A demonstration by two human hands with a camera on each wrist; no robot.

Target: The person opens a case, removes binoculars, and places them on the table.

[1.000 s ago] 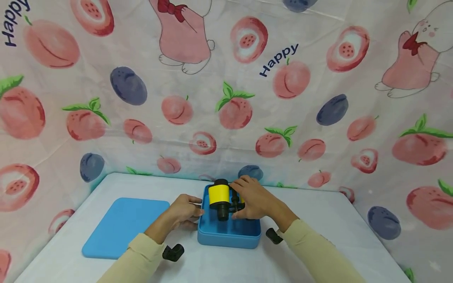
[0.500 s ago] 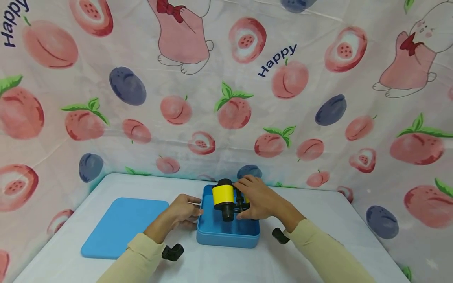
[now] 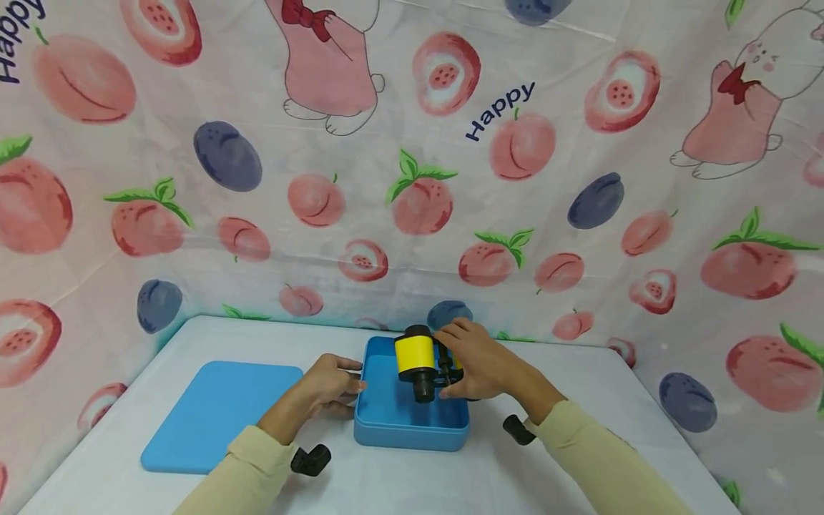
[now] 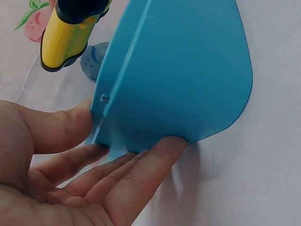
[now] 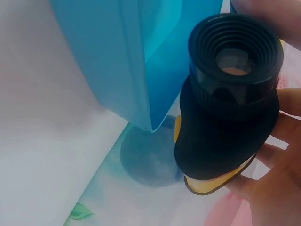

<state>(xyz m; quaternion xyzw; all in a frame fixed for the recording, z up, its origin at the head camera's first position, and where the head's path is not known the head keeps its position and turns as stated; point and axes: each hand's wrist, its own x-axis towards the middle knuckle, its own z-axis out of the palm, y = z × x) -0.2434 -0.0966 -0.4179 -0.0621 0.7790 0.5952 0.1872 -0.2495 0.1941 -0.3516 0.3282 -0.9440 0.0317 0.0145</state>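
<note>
My right hand (image 3: 486, 361) grips a pair of yellow and black binoculars (image 3: 415, 352) over the right part of an open blue box (image 3: 412, 436). In the right wrist view an eyecup of the binoculars (image 5: 225, 136) faces the camera, beside the box wall (image 5: 110, 61). Fingers and palm cover the far barrel in the head view. At the left side of the box is my left hand (image 3: 328, 386). The left wrist view shows its thumb at the rim and its fairly straight fingers (image 4: 146, 174) against the outer wall of the box (image 4: 178, 70).
A flat blue lid (image 3: 219, 415) lies on the white table (image 3: 579, 400) to the left of the box. A printed cloth (image 3: 360, 186) with peaches hangs behind the table. Small black devices sit under both wrists.
The right hand has carried the binoculars a little to the right over the box. My left hand stays at the box's left side, and the lid lies where it was.
</note>
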